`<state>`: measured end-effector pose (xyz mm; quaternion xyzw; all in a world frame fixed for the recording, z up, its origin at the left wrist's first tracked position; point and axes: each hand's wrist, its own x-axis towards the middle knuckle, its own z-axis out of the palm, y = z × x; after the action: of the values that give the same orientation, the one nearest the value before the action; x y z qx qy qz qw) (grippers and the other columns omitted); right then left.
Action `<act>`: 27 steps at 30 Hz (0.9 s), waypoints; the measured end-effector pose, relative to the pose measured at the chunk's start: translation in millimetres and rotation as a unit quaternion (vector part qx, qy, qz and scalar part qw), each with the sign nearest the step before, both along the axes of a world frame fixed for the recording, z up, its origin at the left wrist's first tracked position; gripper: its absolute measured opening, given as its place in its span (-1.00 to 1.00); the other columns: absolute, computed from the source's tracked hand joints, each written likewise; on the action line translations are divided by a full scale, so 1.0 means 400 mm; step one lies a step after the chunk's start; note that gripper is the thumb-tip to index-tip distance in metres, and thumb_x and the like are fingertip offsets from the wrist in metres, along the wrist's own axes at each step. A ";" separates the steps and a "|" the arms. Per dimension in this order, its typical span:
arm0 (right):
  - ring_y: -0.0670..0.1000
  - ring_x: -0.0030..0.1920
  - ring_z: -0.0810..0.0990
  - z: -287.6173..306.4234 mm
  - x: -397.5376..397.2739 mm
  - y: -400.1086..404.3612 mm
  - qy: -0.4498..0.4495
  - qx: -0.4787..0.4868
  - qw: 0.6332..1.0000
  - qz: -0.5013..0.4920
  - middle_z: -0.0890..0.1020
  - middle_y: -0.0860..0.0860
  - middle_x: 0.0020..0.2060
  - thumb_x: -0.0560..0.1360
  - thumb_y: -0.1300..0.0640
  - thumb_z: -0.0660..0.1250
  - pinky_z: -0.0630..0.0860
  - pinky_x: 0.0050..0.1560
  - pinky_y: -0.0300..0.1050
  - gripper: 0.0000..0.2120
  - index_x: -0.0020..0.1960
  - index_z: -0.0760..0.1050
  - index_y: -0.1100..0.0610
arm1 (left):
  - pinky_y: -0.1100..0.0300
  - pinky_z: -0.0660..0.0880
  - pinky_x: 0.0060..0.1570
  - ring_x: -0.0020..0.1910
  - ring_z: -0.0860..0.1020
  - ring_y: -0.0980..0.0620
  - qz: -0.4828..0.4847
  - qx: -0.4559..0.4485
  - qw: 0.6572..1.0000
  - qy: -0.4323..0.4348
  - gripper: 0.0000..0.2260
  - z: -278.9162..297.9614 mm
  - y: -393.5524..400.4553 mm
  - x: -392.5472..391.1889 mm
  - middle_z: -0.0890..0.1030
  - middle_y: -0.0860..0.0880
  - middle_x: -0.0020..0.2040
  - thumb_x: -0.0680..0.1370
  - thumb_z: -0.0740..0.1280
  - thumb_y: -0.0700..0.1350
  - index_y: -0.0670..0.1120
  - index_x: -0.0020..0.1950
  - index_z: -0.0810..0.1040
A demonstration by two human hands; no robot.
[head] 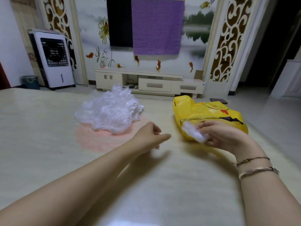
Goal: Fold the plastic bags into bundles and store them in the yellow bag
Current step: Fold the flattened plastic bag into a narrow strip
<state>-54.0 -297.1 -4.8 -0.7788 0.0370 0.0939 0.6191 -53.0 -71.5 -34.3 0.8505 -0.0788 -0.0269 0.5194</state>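
Observation:
A yellow bag (206,111) with a cartoon print lies on the table at the right, its mouth facing me. My right hand (223,136) holds a small white bundle of plastic (193,132) at that mouth, fingers curled round it. A loose heap of clear crumpled plastic bags (109,111) lies at the table's middle, farther back. My left hand (151,136) hovers between the heap and the yellow bag with fingers loosely curled, holding nothing.
The pale table (48,144) has a pinkish patch (97,139) under the heap. Beyond the table stand a white TV cabinet (146,82), a white air cooler (53,59) at the left and a small bin (31,82).

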 end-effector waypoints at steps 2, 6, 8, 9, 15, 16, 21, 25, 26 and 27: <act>0.08 -0.12 0.54 -0.006 0.015 -0.015 -0.028 0.048 0.992 -0.110 0.55 0.14 -0.14 0.50 0.43 0.22 0.46 -0.14 -0.06 -0.85 -0.09 0.46 0.21 | 0.06 0.60 -0.03 -0.17 0.66 -0.04 0.000 -0.012 1.000 0.000 -0.58 -0.001 -0.053 0.019 0.65 -0.10 -0.04 0.45 0.46 0.11 -0.16 0.09 0.46; 0.09 -0.10 0.58 -0.018 0.033 0.016 -0.123 0.115 0.971 -0.170 0.59 0.13 -0.14 0.49 0.44 0.23 0.54 0.03 0.01 -0.84 -0.13 0.48 0.23 | 0.01 0.64 -0.14 -0.26 0.61 -0.04 -0.001 -0.060 0.998 -0.020 -0.73 -0.009 -0.148 0.059 0.63 -0.11 -0.11 0.47 0.45 0.06 -0.09 -0.10 0.45; 0.09 -0.06 0.61 -0.036 0.049 0.037 -0.151 0.090 0.971 -0.160 0.62 0.10 -0.11 0.52 0.39 0.25 0.57 0.07 0.03 -0.83 -0.10 0.52 0.16 | 0.15 0.58 -0.35 -0.29 0.59 -0.03 0.016 -0.071 0.996 -0.044 -0.82 -0.018 -0.174 0.075 0.65 -0.11 -0.10 0.51 0.38 -0.04 -0.03 -0.19 0.42; 0.09 -0.03 0.61 -0.043 0.059 0.048 -0.157 0.063 0.973 -0.156 0.63 0.08 -0.09 0.52 0.36 0.25 0.57 0.09 0.03 -0.83 -0.07 0.54 0.13 | 0.19 0.53 -0.40 -0.26 0.61 -0.06 0.030 -0.068 0.996 -0.057 -0.83 -0.023 -0.179 0.081 0.66 -0.10 -0.12 0.51 0.35 -0.09 -0.02 -0.23 0.41; 0.10 -0.08 0.50 -0.071 0.103 0.098 -0.097 -0.175 0.976 -0.083 0.57 0.07 -0.25 0.58 0.21 0.13 0.37 -0.09 -0.12 -0.75 -0.13 0.56 0.21 | -0.03 0.52 -0.08 -0.14 0.61 -0.18 0.001 -0.078 0.992 -0.099 -0.89 -0.063 -0.184 0.091 0.65 -0.18 -0.22 0.32 0.27 -0.06 -0.09 -0.29 0.48; 0.10 -0.10 0.47 -0.073 0.103 0.103 -0.081 -0.224 0.969 -0.070 0.54 0.06 -0.29 0.59 0.21 0.10 0.32 -0.11 -0.13 -0.70 -0.25 0.50 0.17 | -0.02 0.51 -0.10 -0.13 0.61 -0.20 -0.007 -0.076 0.992 -0.100 -0.87 -0.067 -0.183 0.094 0.65 -0.20 -0.21 0.30 0.26 -0.05 -0.09 -0.28 0.47; 0.13 -0.12 0.43 -0.058 0.070 0.108 -0.097 -0.345 0.932 -0.062 0.45 0.04 -0.32 0.55 0.24 0.14 0.28 -0.15 -0.10 -0.72 -0.34 0.35 0.12 | 0.09 0.40 -0.20 -0.23 0.50 -0.11 0.013 -0.077 0.993 -0.093 -0.85 -0.063 -0.181 0.094 0.58 -0.11 -0.27 0.42 0.35 -0.13 -0.05 -0.31 0.41; 0.21 0.18 0.37 -0.041 0.022 0.110 -0.156 -0.458 0.875 -0.023 0.47 0.20 0.09 0.55 0.23 0.12 0.34 0.13 0.03 -0.78 0.16 0.44 0.17 | 0.13 0.45 -0.13 -0.25 0.52 0.00 0.005 -0.089 0.994 -0.059 -0.79 -0.050 -0.171 0.090 0.58 -0.04 -0.28 0.49 0.39 -0.23 -0.03 -0.30 0.46; 0.21 0.28 0.31 -0.035 0.013 0.110 -0.158 -0.482 0.861 -0.016 0.42 0.21 0.18 0.55 0.23 0.11 0.31 0.22 0.05 -0.65 0.32 0.39 0.12 | 0.15 0.45 -0.13 -0.24 0.54 0.01 -0.006 -0.088 0.995 -0.044 -0.79 -0.042 -0.164 0.086 0.59 -0.04 -0.27 0.49 0.40 -0.24 -0.03 -0.29 0.48; 0.20 0.32 0.27 -0.028 0.007 0.110 -0.164 -0.493 0.854 -0.027 0.40 0.20 0.23 0.55 0.25 0.11 0.29 0.27 0.05 -0.58 0.39 0.36 0.09 | 0.19 0.44 -0.15 -0.22 0.54 0.01 -0.013 -0.081 0.996 -0.034 -0.79 -0.031 -0.152 0.079 0.61 -0.05 -0.24 0.48 0.40 -0.26 -0.02 -0.29 0.50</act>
<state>-51.1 -253.0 -16.0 -0.9847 -0.0026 -0.0830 0.1532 -21.2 -132.3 -46.7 0.8049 -0.1096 0.0018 0.5831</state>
